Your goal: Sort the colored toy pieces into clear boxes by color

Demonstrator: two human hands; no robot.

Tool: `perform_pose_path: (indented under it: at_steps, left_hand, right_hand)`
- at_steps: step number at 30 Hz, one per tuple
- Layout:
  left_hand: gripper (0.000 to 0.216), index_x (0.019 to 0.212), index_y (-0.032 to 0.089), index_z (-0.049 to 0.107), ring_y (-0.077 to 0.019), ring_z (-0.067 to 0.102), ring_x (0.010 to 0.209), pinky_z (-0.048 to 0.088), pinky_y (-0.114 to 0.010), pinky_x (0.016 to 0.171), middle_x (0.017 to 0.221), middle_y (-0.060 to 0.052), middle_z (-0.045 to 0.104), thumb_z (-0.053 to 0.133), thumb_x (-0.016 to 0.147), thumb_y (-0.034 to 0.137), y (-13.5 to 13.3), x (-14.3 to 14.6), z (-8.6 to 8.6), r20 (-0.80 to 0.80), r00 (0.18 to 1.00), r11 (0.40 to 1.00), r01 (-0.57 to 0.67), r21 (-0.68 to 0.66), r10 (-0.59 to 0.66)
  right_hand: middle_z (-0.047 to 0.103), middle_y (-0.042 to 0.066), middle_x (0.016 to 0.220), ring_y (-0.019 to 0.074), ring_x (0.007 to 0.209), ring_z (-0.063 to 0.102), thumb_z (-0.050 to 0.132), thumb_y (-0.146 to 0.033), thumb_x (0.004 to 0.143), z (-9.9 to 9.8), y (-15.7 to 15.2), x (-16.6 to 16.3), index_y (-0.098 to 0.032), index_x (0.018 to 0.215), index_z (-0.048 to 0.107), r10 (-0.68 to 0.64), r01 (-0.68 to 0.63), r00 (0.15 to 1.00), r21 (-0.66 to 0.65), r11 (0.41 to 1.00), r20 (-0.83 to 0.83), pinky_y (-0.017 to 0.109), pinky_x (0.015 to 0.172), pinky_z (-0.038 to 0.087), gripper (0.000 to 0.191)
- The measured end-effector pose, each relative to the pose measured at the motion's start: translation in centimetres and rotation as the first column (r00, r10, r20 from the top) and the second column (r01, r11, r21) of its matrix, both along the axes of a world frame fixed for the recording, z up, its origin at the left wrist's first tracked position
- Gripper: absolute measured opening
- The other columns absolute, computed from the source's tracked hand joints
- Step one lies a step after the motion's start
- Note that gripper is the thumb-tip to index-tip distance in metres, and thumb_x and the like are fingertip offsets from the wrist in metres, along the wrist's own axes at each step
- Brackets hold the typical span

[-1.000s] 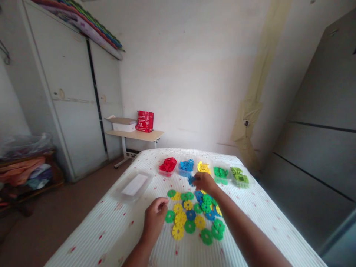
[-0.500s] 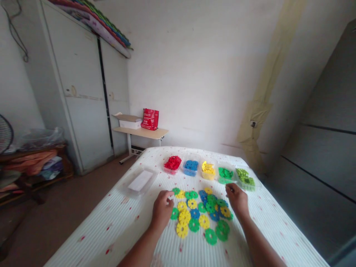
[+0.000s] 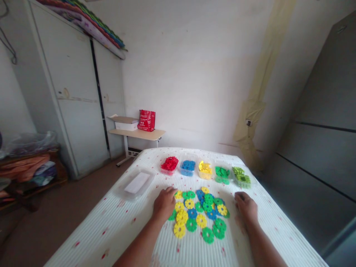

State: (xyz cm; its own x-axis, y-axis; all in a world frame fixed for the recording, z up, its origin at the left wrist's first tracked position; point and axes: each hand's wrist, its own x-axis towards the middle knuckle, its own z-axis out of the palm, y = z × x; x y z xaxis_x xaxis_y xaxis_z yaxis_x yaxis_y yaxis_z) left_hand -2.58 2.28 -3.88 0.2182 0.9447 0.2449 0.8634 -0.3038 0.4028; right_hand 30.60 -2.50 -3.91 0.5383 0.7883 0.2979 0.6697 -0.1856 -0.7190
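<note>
Flat, notched plastic discs in yellow, green and blue lie in a loose spread in front of me, among them a yellow disc [image 3: 179,230] and a green disc [image 3: 207,235]. My left hand [image 3: 165,203] rests at the upper left of the spread, its fingers bent together over a disc edge; what lies under the fingertips is hidden. To the right of the spread, my right hand [image 3: 247,208] is low over the table with curled fingers, apart from the discs. Whether it holds anything is hidden.
Along the far side stand clear tubs of red pieces [image 3: 169,164], blue pieces [image 3: 188,165], yellow pieces [image 3: 205,167], green pieces [image 3: 222,172] and light green pieces [image 3: 240,175]. A clear lid [image 3: 126,185] with a white label lies left on the patterned tablecloth [image 3: 111,230].
My right hand has drawn back from the green tub, down and to the right. The left hand's fingers have come down over the green disc at the upper left. The view has shifted slightly.
</note>
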Motion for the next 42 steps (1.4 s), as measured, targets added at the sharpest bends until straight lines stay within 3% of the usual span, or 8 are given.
perform_pose_path:
  at_steps: [8, 14, 20, 22, 25, 27, 31, 42]
  left_hand:
    - [0.034, 0.098, 0.023, 0.060, -0.0135, 0.051, 0.097, 0.037, -0.021, 0.082, 0.101, -0.002, 0.058, 0.047, 0.070, 0.008, -0.4, -0.2, 0.0, 0.048, 0.997, 0.998, -0.068, -0.002, 0.068]
    - [0.008, 0.073, 0.019, 0.058, -0.0131, 0.053, 0.085, 0.038, -0.021, 0.074, 0.087, -0.001, 0.057, 0.050, 0.073, 0.019, -1.1, -0.1, 0.6, 0.095, 0.990, 0.994, -0.105, 0.014, 0.104]
    - [0.026, 0.060, 0.018, 0.053, -0.0128, 0.054, 0.077, 0.036, -0.022, 0.070, 0.075, -0.001, 0.055, 0.042, 0.081, 0.031, -1.1, -0.3, 0.6, 0.095, 0.990, 0.993, -0.110, 0.040, 0.105]
    - [0.027, 0.062, 0.018, 0.053, -0.0127, 0.054, 0.075, 0.036, -0.022, 0.067, 0.073, -0.001, 0.055, 0.042, 0.082, 0.032, -0.8, -0.3, 0.3, 0.087, 0.987, 0.990, -0.139, 0.037, 0.136]
    - [0.016, 0.079, 0.019, 0.056, -0.0137, 0.054, 0.080, 0.037, -0.022, 0.067, 0.083, -0.001, 0.057, 0.049, 0.077, 0.033, -0.7, 0.2, 0.2, 0.079, 0.980, 0.983, -0.183, 0.032, 0.180]
    - [0.023, 0.087, 0.019, 0.056, -0.0163, 0.054, 0.087, 0.038, -0.024, 0.068, 0.091, -0.003, 0.057, 0.053, 0.074, 0.038, -0.8, 0.6, 0.4, 0.040, 0.978, 0.979, -0.204, 0.022, 0.203]
    - [0.026, 0.085, 0.019, 0.057, -0.0195, 0.053, 0.094, 0.040, -0.026, 0.070, 0.097, -0.006, 0.055, 0.056, 0.072, 0.042, -0.9, 1.2, 1.0, -0.037, 0.973, 0.973, -0.228, -0.038, 0.226]
    - [0.007, 0.078, 0.023, 0.052, -0.0115, 0.056, 0.070, 0.033, -0.019, 0.058, 0.073, 0.005, 0.061, 0.049, 0.073, 0.019, -0.9, 0.2, 0.1, 0.217, 0.958, 0.982, -0.176, -0.076, 0.188]
  right_hand:
    - [0.064, 0.003, 0.055, 0.0185, 0.056, 0.059, 0.039, -0.044, 0.069, -0.1, -0.1, 0.2, -0.018, 0.077, 0.064, 0.014, -0.014, 0.999, 0.006, 1.000, 0.039, 0.026, 0.055, 0.040, 0.037]
    - [0.064, 0.003, 0.055, 0.0190, 0.056, 0.059, 0.039, -0.044, 0.069, 0.0, -0.1, 0.1, -0.018, 0.076, 0.064, 0.011, -0.012, 0.999, 0.004, 1.000, 0.050, 0.027, 0.054, 0.040, 0.037]
    - [0.065, 0.003, 0.057, 0.0194, 0.058, 0.060, 0.038, -0.044, 0.069, -0.1, -0.1, 0.2, -0.018, 0.078, 0.064, 0.017, -0.017, 0.999, -0.009, 1.000, 0.052, 0.027, 0.056, 0.041, 0.037]
    - [0.066, 0.004, 0.061, 0.0195, 0.061, 0.060, 0.038, -0.044, 0.070, -0.2, -0.1, 0.2, -0.019, 0.078, 0.064, 0.016, -0.015, 0.998, -0.016, 1.000, 0.055, 0.027, 0.057, 0.041, 0.038]
    - [0.067, 0.004, 0.063, 0.0197, 0.062, 0.061, 0.038, -0.044, 0.069, -0.3, 0.0, 0.1, -0.019, 0.079, 0.064, 0.002, 0.000, 0.998, -0.036, 0.999, 0.062, 0.027, 0.058, 0.041, 0.038]
    - [0.067, 0.005, 0.064, 0.0198, 0.063, 0.061, 0.037, -0.044, 0.069, -0.3, 0.0, 0.1, -0.019, 0.080, 0.064, -0.004, 0.007, 0.998, -0.042, 0.999, 0.068, 0.027, 0.058, 0.041, 0.038]
    - [0.068, 0.005, 0.067, 0.0199, 0.065, 0.061, 0.037, -0.044, 0.070, -0.3, 0.0, 0.1, -0.019, 0.079, 0.064, 0.001, 0.002, 0.995, -0.031, 1.000, 0.097, 0.027, 0.058, 0.041, 0.038]
    - [0.069, 0.004, 0.069, 0.0189, 0.063, 0.061, 0.038, -0.043, 0.071, -0.3, 0.0, 0.1, -0.020, 0.078, 0.064, 0.004, -0.001, 0.992, -0.027, 1.000, 0.125, 0.026, 0.057, 0.041, 0.036]
